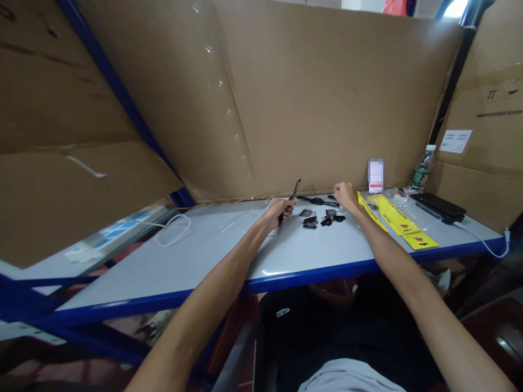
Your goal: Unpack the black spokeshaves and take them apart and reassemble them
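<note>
My left hand (281, 212) is closed around a slim black curved tool (296, 188), whose tip points up and away. My right hand (344, 194) is closed near the back edge of the table, and what it may hold is too small to make out. Between the hands lies a black strap-like item (318, 201). In front of it are several small dark pieces (310, 222) and a second group of dark pieces (330, 220). Something white and flat (274, 231) shows just under my left hand.
Yellow packaging strips (394, 215) lie right of my right hand. Behind them are an upright phone (375, 177), a bottle (423, 171) and a black device (439, 208) with a white cable. A looped white cable (175, 242) lies left. Cardboard (306, 98) walls the white table (183, 272).
</note>
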A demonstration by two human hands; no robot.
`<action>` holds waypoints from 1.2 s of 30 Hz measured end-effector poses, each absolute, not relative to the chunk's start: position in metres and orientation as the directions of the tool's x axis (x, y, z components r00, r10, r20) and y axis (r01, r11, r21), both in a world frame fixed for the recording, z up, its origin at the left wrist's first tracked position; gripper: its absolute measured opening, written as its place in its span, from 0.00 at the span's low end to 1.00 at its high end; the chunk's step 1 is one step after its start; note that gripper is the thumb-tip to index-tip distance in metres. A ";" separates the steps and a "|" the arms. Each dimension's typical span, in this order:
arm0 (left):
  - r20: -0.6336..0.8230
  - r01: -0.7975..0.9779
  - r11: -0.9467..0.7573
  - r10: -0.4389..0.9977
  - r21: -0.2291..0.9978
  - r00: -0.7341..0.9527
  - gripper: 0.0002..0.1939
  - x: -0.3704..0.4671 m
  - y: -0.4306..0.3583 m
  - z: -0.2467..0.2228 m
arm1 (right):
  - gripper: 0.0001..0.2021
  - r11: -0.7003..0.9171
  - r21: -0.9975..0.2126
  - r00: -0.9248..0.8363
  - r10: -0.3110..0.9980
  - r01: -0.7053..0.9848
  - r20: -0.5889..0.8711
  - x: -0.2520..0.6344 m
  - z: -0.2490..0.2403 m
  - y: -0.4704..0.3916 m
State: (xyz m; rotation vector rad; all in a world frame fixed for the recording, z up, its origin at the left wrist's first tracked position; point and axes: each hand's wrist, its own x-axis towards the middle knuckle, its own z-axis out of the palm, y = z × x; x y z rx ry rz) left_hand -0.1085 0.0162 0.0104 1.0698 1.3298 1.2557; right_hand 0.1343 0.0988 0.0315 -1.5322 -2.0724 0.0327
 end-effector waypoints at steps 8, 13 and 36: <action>0.172 0.837 0.164 0.941 0.522 -0.292 0.12 -0.107 0.022 -0.005 | 0.15 0.292 -0.355 -0.154 0.916 0.888 0.370 0.141 0.028 0.105; 0.153 0.933 0.255 0.942 0.254 -0.299 0.17 -0.114 0.021 -0.005 | 0.15 0.278 -0.359 -0.143 0.922 0.891 0.361 0.145 0.029 0.108; 0.140 0.952 0.290 0.943 0.097 -0.301 0.28 -0.126 0.022 -0.006 | 0.19 0.209 -0.261 -0.121 0.941 0.943 0.317 0.171 0.036 0.116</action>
